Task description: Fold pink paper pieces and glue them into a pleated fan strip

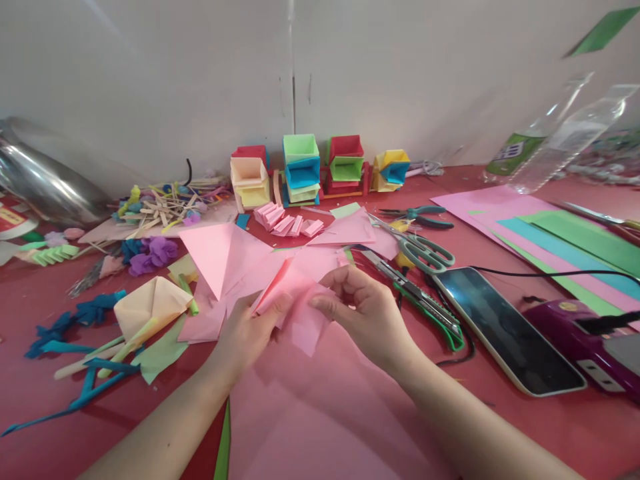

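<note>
As seen from the head, the pink paper (300, 297) is pinched between the left hand (256, 323) and the right hand (366, 311); it could be torn if tugged too hard. One folded edge is slanted away and rightward from the left hand, one corner is pointed down between both; its long axis cannot be told.

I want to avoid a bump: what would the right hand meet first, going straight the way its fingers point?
The folded pink paper, which the right hand touches; beyond it, probably the left hand, though depth is unclear.
</note>
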### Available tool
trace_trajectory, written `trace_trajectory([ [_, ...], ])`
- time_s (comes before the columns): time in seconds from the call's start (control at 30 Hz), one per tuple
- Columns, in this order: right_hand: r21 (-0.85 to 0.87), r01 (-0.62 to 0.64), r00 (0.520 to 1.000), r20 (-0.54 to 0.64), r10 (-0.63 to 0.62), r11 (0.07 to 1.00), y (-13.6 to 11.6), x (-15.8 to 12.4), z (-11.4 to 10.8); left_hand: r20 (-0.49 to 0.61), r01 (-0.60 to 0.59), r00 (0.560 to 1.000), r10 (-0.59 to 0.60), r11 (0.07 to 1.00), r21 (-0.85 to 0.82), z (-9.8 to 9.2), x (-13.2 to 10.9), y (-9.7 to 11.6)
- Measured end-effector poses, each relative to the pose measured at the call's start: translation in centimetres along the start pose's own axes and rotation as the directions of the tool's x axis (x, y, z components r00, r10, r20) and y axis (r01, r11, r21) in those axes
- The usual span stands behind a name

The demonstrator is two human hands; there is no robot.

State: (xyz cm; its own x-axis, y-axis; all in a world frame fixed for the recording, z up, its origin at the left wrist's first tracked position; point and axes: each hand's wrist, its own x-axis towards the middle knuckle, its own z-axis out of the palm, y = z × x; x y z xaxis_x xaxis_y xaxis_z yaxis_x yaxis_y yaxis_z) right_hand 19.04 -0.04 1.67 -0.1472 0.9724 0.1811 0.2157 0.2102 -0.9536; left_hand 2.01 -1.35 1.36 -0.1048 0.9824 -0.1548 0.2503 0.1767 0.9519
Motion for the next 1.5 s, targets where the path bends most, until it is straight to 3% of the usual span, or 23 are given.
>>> trace_trajectory([
  [0.1,-0.048,0.131,0.990,0.057,-0.129,0.990,-0.4,-0.1,-0.2,0.020,-0.022,1.000,0.021,0.997,0.074,-0.1,0.1,-0.2],
  [0.2,-0.074,0.229,0.967,0.133,-0.218,0.971,-0.8,-0.1,-0.6,0.001,0.007,1.000,-0.007,0.999,0.035,-0.1,0.3,-0.4],
  [0.33,-0.077,0.198,0.966,0.185,-0.181,0.977,-1.0,0.0,-0.8,0.012,0.030,1.000,-0.029,0.997,-0.068,-0.1,0.5,-0.3],
  [0.53,-0.037,0.208,0.952,0.239,-0.193,0.977,-1.1,-0.2,-0.8,0.074,-0.013,0.997,0.014,1.000,-0.012,-0.2,0.1,0.4],
  [0.77,-0.171,0.242,0.947,0.255,-0.194,0.955,-1.1,-0.2,-0.6,0.064,0.022,0.998,-0.026,0.998,0.062,-0.2,0.6,-0.8],
  [0.9,-0.175,0.283,0.926,0.307,-0.220,0.943,-1.2,-0.2,-0.8,0.066,0.037,0.997,-0.034,0.998,-0.044,-0.3,0.8,-1.3],
  [1.0,-0.153,0.226,0.953,0.240,-0.186,0.962,-1.0,-0.1,-0.5,0.105,0.030,0.994,-0.022,0.997,-0.075,-0.1,0.6,-1.5],
  [1.17,-0.120,0.058,0.996,0.075,-0.049,0.991,-0.3,0.3,-0.4,0.286,-0.035,0.955,0.075,0.989,-0.142,-0.4,0.5,-0.9],
  [1.23,-0.211,0.101,0.995,0.019,-0.099,0.972,0.0,0.5,-0.6,0.234,-0.106,0.965,0.122,0.991,-0.077,-0.9,0.9,-0.7],
  [1.33,-0.335,0.223,0.973,0.018,-0.230,0.915,0.2,0.6,-0.8,0.055,-0.219,0.975,0.216,0.975,0.044,-1.4,1.7,-0.8],
  [1.43,-0.393,0.264,0.963,0.054,-0.265,0.881,0.4,0.5,-0.8,0.104,-0.233,0.968,0.230,0.972,0.015,-1.5,2.2,-1.3],
  [1.5,-0.411,0.246,0.964,0.012,-0.264,0.878,0.3,0.4,-0.7,0.152,-0.196,0.969,0.192,0.980,0.011,-1.5,2.3,-1.6],
])
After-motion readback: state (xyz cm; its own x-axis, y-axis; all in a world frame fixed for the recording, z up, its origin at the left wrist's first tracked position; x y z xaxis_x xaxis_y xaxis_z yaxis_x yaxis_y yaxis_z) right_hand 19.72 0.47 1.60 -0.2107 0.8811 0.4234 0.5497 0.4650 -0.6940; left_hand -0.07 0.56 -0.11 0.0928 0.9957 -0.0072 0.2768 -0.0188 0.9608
